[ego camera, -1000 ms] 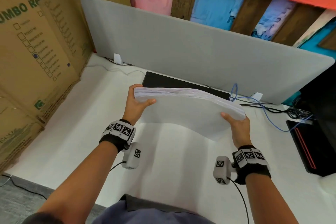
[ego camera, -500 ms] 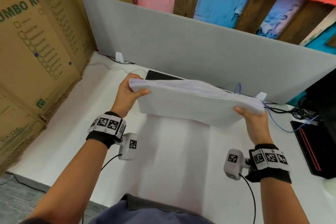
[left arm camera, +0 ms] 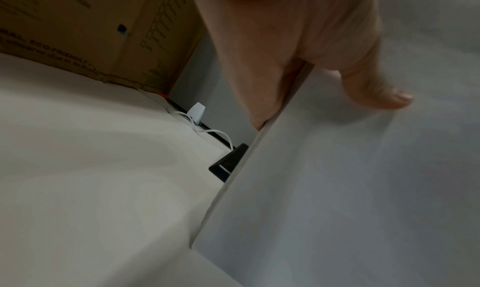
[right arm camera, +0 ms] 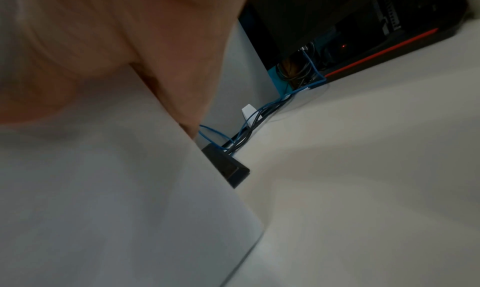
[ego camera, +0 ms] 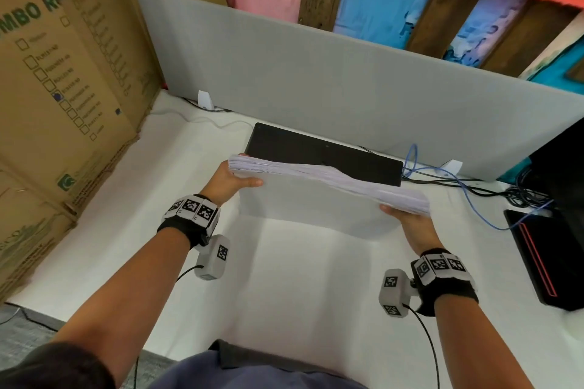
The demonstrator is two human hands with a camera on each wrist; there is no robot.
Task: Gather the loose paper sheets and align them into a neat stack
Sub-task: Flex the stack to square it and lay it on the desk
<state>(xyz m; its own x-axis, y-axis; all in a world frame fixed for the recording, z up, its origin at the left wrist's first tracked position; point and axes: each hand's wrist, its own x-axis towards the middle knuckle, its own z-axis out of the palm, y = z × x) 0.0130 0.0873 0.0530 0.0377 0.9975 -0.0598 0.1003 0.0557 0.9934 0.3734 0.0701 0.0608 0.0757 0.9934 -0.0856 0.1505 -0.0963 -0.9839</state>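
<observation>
A thick stack of white paper sheets [ego camera: 319, 199] stands on its long lower edge on the white desk [ego camera: 284, 294], its face towards me and its top edge showing the sheet ends. My left hand [ego camera: 232, 181] grips the stack's upper left corner, thumb on the near face. My right hand [ego camera: 407, 218] grips the upper right corner the same way. In the left wrist view the thumb [left arm camera: 374, 90] lies on the paper stack [left arm camera: 350, 188]. The right wrist view shows the palm [right arm camera: 116, 45] against the paper stack [right arm camera: 116, 199]. The fingers behind the stack are hidden.
A black keyboard [ego camera: 316, 151] lies behind the stack, before a grey divider panel [ego camera: 316, 79]. Cardboard boxes [ego camera: 63, 88] wall the left side. Blue and black cables [ego camera: 467, 186] and a black device with a red stripe [ego camera: 543, 256] sit at the right.
The stack came back down and towards me after a lift half a second ago; its lower edge meets the desk again. Both hands kept their grip on the corners.
</observation>
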